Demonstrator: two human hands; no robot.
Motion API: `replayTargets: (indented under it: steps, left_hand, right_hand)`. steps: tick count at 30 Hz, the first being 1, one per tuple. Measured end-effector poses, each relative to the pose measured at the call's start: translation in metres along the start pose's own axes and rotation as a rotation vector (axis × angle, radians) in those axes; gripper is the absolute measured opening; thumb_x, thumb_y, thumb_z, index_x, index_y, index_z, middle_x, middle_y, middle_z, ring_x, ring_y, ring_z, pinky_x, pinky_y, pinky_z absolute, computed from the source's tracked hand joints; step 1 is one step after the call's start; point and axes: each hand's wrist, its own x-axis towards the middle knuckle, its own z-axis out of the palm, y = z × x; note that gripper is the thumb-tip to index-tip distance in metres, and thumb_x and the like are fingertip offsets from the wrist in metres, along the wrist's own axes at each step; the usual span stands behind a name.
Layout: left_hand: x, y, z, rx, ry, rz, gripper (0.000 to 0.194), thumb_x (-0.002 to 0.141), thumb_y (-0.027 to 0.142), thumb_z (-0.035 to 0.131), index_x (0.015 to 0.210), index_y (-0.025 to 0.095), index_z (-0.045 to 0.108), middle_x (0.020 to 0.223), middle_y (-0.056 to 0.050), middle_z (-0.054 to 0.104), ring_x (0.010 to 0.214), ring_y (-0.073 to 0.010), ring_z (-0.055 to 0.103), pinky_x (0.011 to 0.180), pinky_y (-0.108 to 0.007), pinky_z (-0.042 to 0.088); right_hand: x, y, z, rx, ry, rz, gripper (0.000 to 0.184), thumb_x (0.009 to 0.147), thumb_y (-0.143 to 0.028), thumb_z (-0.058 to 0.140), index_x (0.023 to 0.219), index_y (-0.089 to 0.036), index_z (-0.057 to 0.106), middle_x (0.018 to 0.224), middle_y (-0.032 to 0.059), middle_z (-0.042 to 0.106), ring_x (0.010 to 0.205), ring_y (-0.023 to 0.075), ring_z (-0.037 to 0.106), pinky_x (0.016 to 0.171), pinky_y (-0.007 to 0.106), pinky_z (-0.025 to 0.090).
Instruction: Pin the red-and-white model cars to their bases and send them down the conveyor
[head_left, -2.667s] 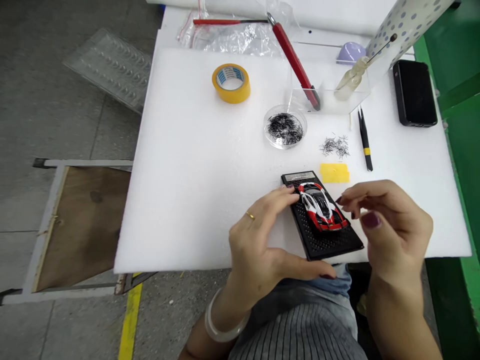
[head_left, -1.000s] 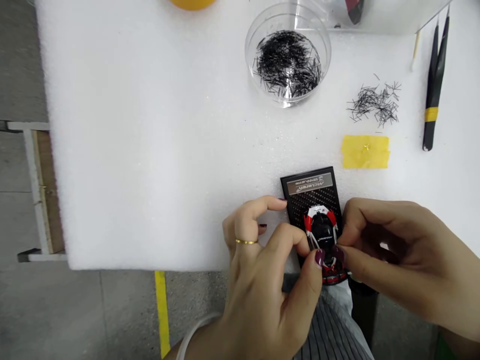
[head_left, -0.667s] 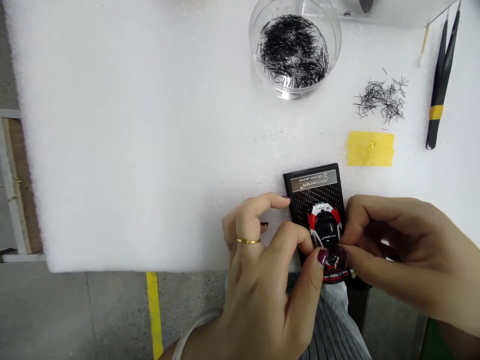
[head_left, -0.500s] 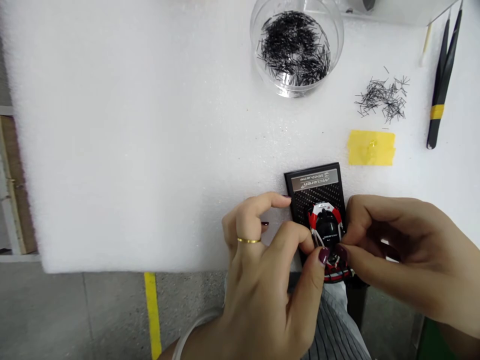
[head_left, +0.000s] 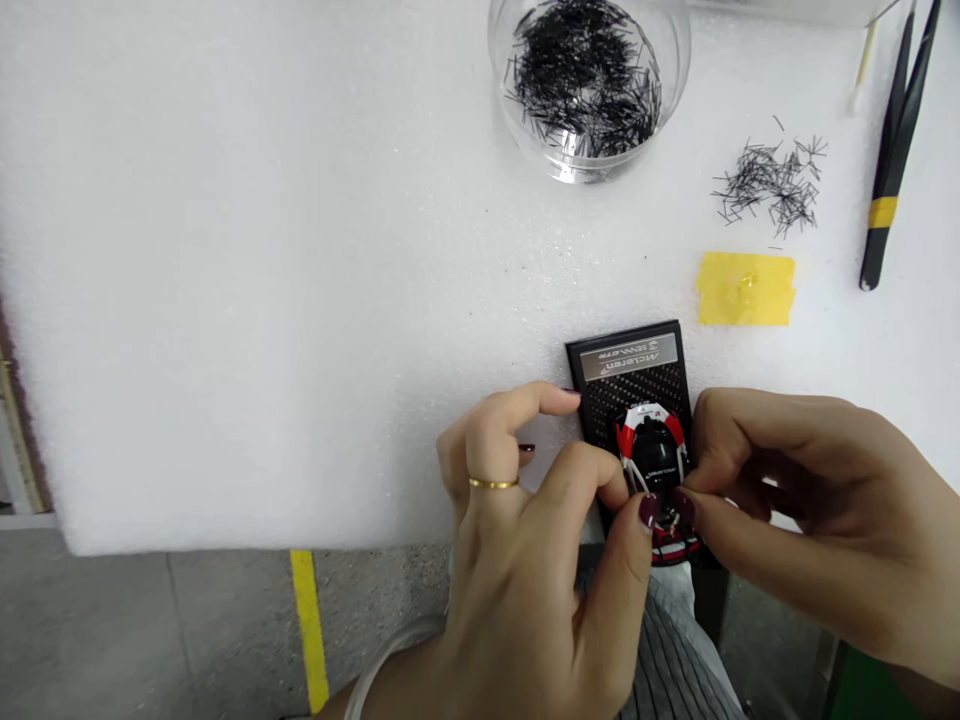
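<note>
White foam sheet covers the bench. Model McLaren car sits on its black display base, between the two hands. Left hand comes from seven o'clock, right hand from three o'clock, both half closed, and their fingertips touch the car's near end. If they pinch some tiny piece, I cannot tell. Clear dish of black slivers stands at twelve o'clock.
</note>
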Motion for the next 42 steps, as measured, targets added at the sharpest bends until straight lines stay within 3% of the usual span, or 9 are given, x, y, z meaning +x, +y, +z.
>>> replayTargets:
  steps: [22, 30, 42]
  left_hand:
    - [0.001, -0.001, 0.001, 0.018, 0.026, 0.029, 0.01, 0.09, 0.015, 0.055, 0.086, 0.024, 0.054, 0.125, -0.008, 0.043, 0.123, -0.0277, 0.045, 0.095, -0.045, 0.05]
    - [0.001, -0.003, 0.001, -0.002, 0.017, 0.041, 0.011, 0.091, 0.016, 0.054, 0.086, 0.026, 0.054, 0.123, -0.009, 0.042, 0.127, -0.0289, 0.041, 0.095, -0.048, 0.048]
    - [-0.001, -0.005, 0.001, 0.007, 0.013, 0.046, 0.01, 0.091, 0.017, 0.057, 0.088, 0.026, 0.056, 0.127, -0.008, 0.043, 0.122, -0.0297, 0.045, 0.096, -0.05, 0.047]
  right_hand:
    - [0.001, -0.001, 0.001, -0.051, 0.016, -0.049, 0.025, 0.084, -0.02, 0.065, 0.062, -0.021, 0.051, 0.055, -0.0035, 0.047, 0.049, 0.0086, 0.04, 0.042, 0.021, 0.031]
    - [0.001, -0.001, -0.001, 0.035, 0.0, -0.013, 0.028, 0.086, -0.025, 0.069, 0.063, -0.02, 0.054, 0.055, -0.0038, 0.049, 0.048, 0.0072, 0.039, 0.041, 0.02, 0.031]
    - [-0.002, 0.011, -0.007, 0.125, -0.02, -0.046, 0.02, 0.084, -0.015, 0.065, 0.068, -0.022, 0.055, 0.062, -0.0034, 0.05, 0.051, 0.0088, 0.043, 0.043, 0.021, 0.034]
